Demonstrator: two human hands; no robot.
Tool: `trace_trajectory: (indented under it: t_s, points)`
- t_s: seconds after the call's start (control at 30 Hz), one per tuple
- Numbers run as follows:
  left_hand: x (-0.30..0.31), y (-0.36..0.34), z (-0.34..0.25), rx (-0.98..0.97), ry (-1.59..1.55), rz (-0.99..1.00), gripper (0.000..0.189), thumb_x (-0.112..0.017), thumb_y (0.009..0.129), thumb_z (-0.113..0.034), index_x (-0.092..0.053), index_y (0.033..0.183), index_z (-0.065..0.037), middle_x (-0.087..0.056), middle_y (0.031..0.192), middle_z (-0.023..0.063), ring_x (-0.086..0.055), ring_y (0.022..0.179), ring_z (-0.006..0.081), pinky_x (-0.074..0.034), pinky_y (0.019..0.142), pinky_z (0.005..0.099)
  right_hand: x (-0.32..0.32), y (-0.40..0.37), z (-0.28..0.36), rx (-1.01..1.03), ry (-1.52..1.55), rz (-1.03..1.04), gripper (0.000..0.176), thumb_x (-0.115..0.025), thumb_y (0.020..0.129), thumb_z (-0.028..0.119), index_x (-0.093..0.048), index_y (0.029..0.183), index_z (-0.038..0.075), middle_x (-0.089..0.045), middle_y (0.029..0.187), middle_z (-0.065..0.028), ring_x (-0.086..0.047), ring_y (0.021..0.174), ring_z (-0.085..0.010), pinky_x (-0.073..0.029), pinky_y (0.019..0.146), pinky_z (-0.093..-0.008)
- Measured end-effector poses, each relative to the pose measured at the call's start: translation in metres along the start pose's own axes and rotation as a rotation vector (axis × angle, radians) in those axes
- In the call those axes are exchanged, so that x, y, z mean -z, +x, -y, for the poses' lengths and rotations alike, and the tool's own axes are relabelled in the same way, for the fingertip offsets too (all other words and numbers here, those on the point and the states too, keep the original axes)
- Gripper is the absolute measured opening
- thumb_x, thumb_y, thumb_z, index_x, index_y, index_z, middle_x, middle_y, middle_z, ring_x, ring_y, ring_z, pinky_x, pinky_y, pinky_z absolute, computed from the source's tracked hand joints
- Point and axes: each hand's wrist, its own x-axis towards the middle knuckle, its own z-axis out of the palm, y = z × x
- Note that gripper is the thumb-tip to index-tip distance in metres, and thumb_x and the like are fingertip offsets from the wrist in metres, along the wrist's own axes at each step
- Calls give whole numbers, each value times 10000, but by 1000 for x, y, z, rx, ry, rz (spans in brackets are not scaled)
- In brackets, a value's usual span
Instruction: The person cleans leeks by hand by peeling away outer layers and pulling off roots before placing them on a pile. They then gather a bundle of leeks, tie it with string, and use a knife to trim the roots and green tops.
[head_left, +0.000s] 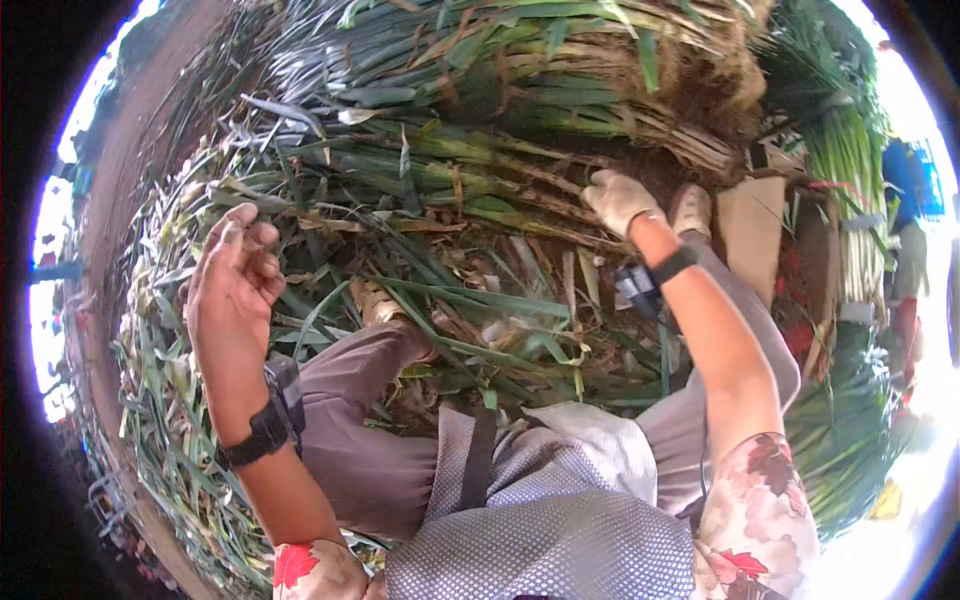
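My left hand [235, 275], bare, is raised at the left above a heap of leafy green trimmings [165, 330]. Its fingers are half curled and apart, with nothing between them. At centre right, my right hand [622, 203] wears a pale glove. The gloved fingers are closed at the root ends of long green onions [470, 185], which lie with their leaves to the left. Stalks reach the fingertips, though the glove hides the exact grip.
A large pile of green onions [520, 55] with soil-covered roots lies ahead. Bundled green onions [845, 170] stand at the right beside a cardboard piece [752, 235]. Loose leaves [500, 340] cover the ground between my shoes. A blue object [910, 180] is at the far right.
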Motion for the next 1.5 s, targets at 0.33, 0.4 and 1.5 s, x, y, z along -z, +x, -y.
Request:
trace_trajectory:
  t_s: [0.33,0.4,1.5]
  points:
    - [-22,0,10,51,145,-72,326,-530,870,-216,-499,1064,44,-562,960,135,-562,696,134,-447,495,221,-119,116,-18,-283,-113,50,443,-462,844,235,-426,1263,96,-441,1269,-184,-462,1131,-355,-403,927,-448]
    - [-24,2,12,107,116,-49,337,-553,858,-238,-503,1040,42,-576,927,131,-561,675,130,-450,505,215,-133,144,-44,-302,-215,-17,432,-470,841,216,-429,1253,93,-446,1266,-178,-464,1128,-358,-416,914,-452]
    - [-80,-51,198,463,82,-173,249,-441,854,-148,-611,818,30,-624,747,154,-598,653,281,-468,560,401,-57,-257,65,279,269,-187,379,-572,816,190,-505,1148,20,-619,855,-152,-616,772,-288,-479,692,-364]
